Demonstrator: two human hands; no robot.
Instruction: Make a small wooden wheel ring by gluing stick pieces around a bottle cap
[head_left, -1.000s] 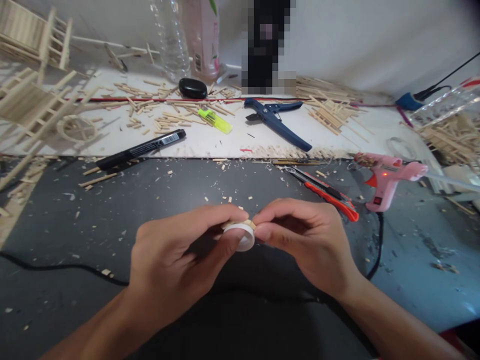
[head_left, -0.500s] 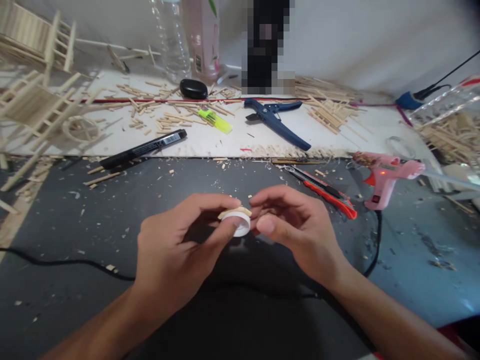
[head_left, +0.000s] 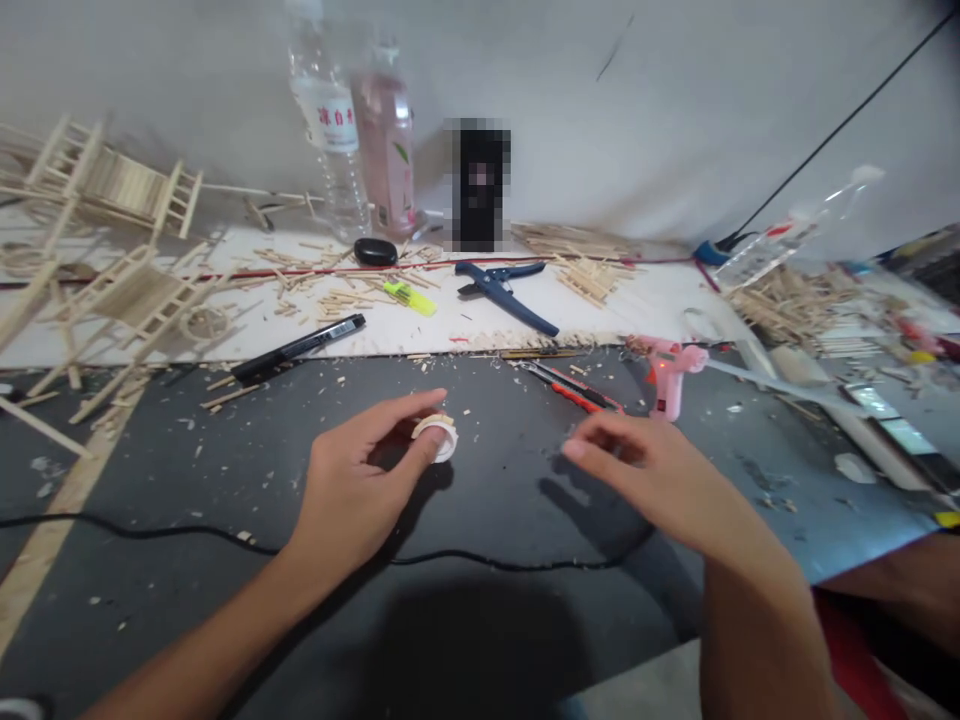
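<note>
The left hand [head_left: 360, 480] pinched a small white ring [head_left: 437, 436] between thumb and fingers, low over the dark table [head_left: 187, 560], a thin wooden strip seemingly curved round its rim, as if the ring served as a form. The right hand [head_left: 645, 470] hovered apart to the right, empty, fingers loosely spread, nearest a red knife [head_left: 574, 386] and a pink glue gun [head_left: 670, 372] standing within reach. A black cable [head_left: 150, 528] crossed the table beneath the forearms. Behind lay a black marker [head_left: 298, 347], blue pliers [head_left: 504, 293], scattered sticks [head_left: 345, 295], stick-built frames [head_left: 120, 240] and two bottles [head_left: 360, 140].
</note>
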